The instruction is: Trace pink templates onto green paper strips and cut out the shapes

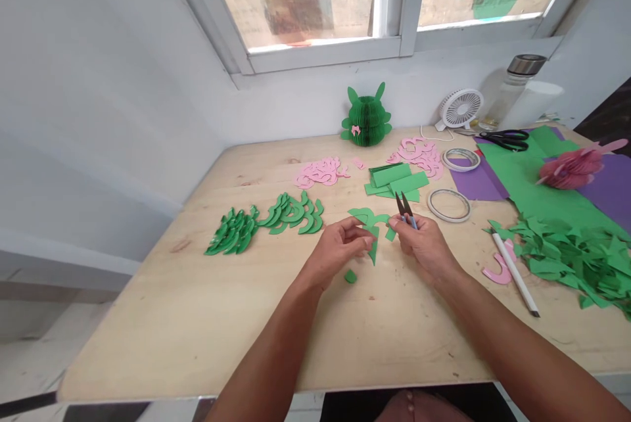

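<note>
Two clusters of curved green cutouts [293, 213] lie toward the left of the pale wooden table [221, 317], with loose pink cutouts [320, 173] farther back. Next comes the left hand [341, 246], its fingers bent and pinching the cut green paper [373, 244], which lies between the hands; a small green scrap [350, 276] rests just below. Behind, near the wall, stands a ribbed green paper figure [367, 121] with a pink bow. Green paper strips [399, 180] are stacked in front of it, to its right. The right hand [424, 243] grasps small scissors [404, 208], their dark blades pointing away and slightly parted, while its fingertips meet the green paper's right end. Farther right are two tape rolls [449, 205], a white fan [461, 108], a white pen [515, 274] beside a pink piece, black-handled scissors [507, 139], a heap of green scraps [576, 264] and a pink paper figure [572, 167].
</note>
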`<state>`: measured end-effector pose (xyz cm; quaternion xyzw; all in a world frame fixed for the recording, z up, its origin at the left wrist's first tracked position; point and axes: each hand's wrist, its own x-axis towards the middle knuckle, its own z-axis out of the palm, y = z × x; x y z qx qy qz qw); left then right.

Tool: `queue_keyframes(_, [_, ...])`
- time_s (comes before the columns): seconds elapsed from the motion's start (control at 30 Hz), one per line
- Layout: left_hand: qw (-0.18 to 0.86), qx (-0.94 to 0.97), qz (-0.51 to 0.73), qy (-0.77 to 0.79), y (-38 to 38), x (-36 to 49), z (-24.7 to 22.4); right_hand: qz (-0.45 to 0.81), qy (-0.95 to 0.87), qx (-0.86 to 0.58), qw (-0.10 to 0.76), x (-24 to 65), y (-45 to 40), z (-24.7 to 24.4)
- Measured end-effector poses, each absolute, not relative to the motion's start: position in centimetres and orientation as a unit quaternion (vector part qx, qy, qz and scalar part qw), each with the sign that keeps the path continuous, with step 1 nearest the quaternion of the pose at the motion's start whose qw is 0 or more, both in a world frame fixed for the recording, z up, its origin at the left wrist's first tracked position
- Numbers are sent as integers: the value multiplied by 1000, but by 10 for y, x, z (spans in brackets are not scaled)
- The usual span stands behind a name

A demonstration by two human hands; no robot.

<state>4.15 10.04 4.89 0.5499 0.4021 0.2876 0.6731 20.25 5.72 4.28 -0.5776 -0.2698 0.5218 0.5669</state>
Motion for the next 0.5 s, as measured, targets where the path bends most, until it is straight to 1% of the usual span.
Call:
queue_keyframes(0.13, [677, 499, 342, 419, 100, 43, 49, 526, -278, -582, 555, 199, 55, 42])
queue_keyframes(0.3, [679, 456, 382, 430, 102, 43, 46, 546, -327, -580, 509, 197, 53, 36])
queue_keyframes(0.4, [686, 451, 380, 426, 103, 42, 46, 517, -354, -595, 503, 198, 54, 35])
queue_keyframes(0.5, [687, 483, 345, 420, 100, 42, 48, 487, -357, -608, 516, 201, 55, 36])
